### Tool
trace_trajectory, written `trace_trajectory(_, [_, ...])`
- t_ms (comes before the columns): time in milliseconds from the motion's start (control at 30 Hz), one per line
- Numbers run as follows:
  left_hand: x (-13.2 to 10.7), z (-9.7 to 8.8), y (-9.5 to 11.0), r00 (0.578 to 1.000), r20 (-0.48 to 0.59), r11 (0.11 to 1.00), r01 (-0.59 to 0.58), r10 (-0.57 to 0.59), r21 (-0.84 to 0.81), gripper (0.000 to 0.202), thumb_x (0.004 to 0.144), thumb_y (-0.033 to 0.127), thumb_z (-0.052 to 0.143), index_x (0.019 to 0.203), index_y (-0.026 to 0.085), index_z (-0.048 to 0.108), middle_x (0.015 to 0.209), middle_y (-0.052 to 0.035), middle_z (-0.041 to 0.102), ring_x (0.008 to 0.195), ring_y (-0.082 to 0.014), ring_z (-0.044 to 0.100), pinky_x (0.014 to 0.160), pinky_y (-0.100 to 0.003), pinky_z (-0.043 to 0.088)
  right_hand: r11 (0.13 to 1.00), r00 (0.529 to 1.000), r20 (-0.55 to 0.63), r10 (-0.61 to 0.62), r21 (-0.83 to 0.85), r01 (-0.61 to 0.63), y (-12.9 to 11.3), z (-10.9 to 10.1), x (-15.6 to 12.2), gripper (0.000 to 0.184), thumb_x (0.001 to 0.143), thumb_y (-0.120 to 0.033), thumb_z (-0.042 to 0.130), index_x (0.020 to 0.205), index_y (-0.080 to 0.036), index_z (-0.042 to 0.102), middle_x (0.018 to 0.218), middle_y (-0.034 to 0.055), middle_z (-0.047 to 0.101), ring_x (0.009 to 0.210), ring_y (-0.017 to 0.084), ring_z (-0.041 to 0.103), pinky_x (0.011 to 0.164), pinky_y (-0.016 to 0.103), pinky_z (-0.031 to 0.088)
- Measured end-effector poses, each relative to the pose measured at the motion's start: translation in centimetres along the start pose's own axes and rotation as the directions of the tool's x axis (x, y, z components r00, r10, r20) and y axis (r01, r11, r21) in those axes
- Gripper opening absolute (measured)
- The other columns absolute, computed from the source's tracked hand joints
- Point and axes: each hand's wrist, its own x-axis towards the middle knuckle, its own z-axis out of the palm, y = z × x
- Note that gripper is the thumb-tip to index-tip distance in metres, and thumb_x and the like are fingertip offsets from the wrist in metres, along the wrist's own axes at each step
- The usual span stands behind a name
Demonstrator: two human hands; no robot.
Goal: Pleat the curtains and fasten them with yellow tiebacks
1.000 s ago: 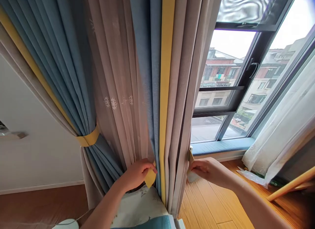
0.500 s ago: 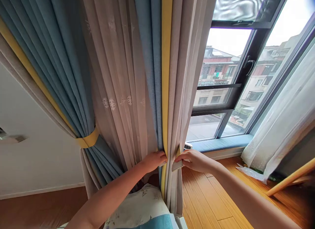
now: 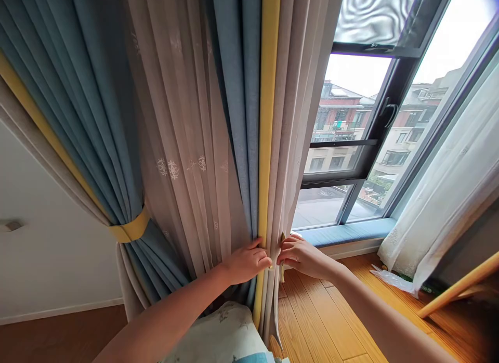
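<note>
A blue, yellow and beige curtain [image 3: 267, 144] hangs in front of me, gathered into narrow folds between my two hands. My left hand [image 3: 246, 261] presses against its left side, index finger along the folds and the others curled. A small yellowish bit shows at those fingertips, seemingly an end of a curtain tieback. On the right side, my right hand [image 3: 302, 255] is closed in a pinch on the curtain tieback [image 3: 283, 275], a yellow and beige strap whose end dangles below the fingers. Behind the folds the rest of the strap is hidden.
Another blue curtain [image 3: 105, 144] at left is gathered by a yellow tieback [image 3: 130, 228]. Patterned sheer fabric [image 3: 183, 118] hangs between. Below is a floral bed cover [image 3: 222, 332]. Right are a window [image 3: 343, 113], blue sill [image 3: 346, 232], white sheer [image 3: 456, 170] and a wooden leg [image 3: 460, 285].
My left hand has come round further over the front of the folds. The strap end in my right hand has turned from sideways to hanging down. The view has shifted slightly.
</note>
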Motion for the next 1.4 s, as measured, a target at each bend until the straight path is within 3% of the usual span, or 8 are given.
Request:
trace_trajectory(100, [1.5,-0.4,0.2,0.992,-0.016,0.992,0.125,-0.125,0.003,0.024,0.085,0.017,0.036,0.091,0.022,0.059,0.077,0.0005,0.064,0.077,-0.0118,0.059,0.103,-0.032,0.023,0.999,0.999,-0.021,0.044,0.027,-0.044,-0.6,0.1,-0.1,0.016,0.081,-0.022,0.049,0.084,-0.026,0.064,0.075,-0.0010,0.063,0.080,0.015,0.054,0.089,0.036,0.031])
trace_trajectory(300, [2.5,-1.0,0.6,0.957,-0.010,0.956,0.290,-0.290,-0.043,0.020,0.082,0.021,0.044,0.075,0.021,0.063,0.072,0.0006,0.067,0.073,-0.0147,0.059,0.096,-0.033,0.028,0.986,0.973,-0.176,0.151,0.090,-0.137,-2.0,2.2,-0.2,0.012,0.072,-0.019,0.057,0.081,-0.023,0.050,0.075,-0.0059,0.062,0.080,0.013,0.056,0.102,0.042,0.014])
trace_trajectory(500, [2.2,-0.7,0.9,0.904,-0.010,0.900,0.425,-0.428,-0.099,0.018,0.081,0.025,0.047,0.080,0.023,0.064,0.073,-0.0008,0.069,0.075,-0.0175,0.060,0.092,-0.035,0.028,0.971,0.874,-0.424,0.236,0.060,-0.233,-2.4,5.1,0.0,0.015,0.073,-0.018,0.054,0.074,-0.023,0.040,0.067,-0.0075,0.060,0.070,0.013,0.058,0.101,0.044,0.015])
trace_trajectory(633, [2.4,-0.9,1.0,0.908,0.020,0.900,0.419,-0.419,-0.119,0.020,0.081,0.026,0.046,0.080,0.023,0.066,0.074,-0.0016,0.069,0.071,-0.0173,0.060,0.092,-0.035,0.028,0.966,0.837,-0.491,0.240,0.033,-0.258,-2.5,5.3,0.3,0.015,0.074,-0.018,0.053,0.073,-0.023,0.039,0.064,-0.0076,0.059,0.068,0.013,0.058,0.101,0.043,0.015])
trace_trajectory(1067, [2.7,-2.1,1.6,0.908,0.065,0.901,0.418,-0.413,-0.113,0.029,0.085,0.026,0.038,0.078,0.022,0.066,0.069,-0.0039,0.068,0.064,-0.0183,0.061,0.094,-0.039,0.025,0.932,0.830,-0.502,0.243,-0.117,-0.344,-2.6,5.5,1.4,0.010,0.074,-0.019,0.051,0.074,-0.023,0.041,0.061,-0.0078,0.060,0.066,0.014,0.059,0.101,0.040,0.014])
trace_trajectory(1200, [2.2,-2.0,1.8,0.926,0.045,0.920,0.378,-0.375,-0.102,0.018,0.081,0.030,0.046,0.085,0.021,0.062,0.073,-0.0031,0.068,0.070,-0.0197,0.061,0.092,-0.040,0.027,0.927,0.816,-0.510,0.273,-0.088,-0.366,-2.6,5.5,1.5,0.010,0.075,-0.021,0.050,0.081,-0.024,0.043,0.065,-0.0065,0.062,0.069,0.014,0.059,0.100,0.040,0.015])
trace_trajectory(1400, [1.6,-0.3,1.8,0.946,-0.044,0.944,0.324,-0.322,0.066,0.014,0.078,0.010,0.045,0.078,0.019,0.054,0.066,-0.0010,0.063,0.064,-0.0161,0.058,0.087,-0.035,0.033,0.910,0.846,-0.440,0.302,-0.130,-0.393,-2.9,5.2,1.5,0.007,0.078,-0.027,0.051,0.072,-0.023,0.049,0.066,-0.0038,0.063,0.075,0.016,0.059,0.099,0.041,0.015])
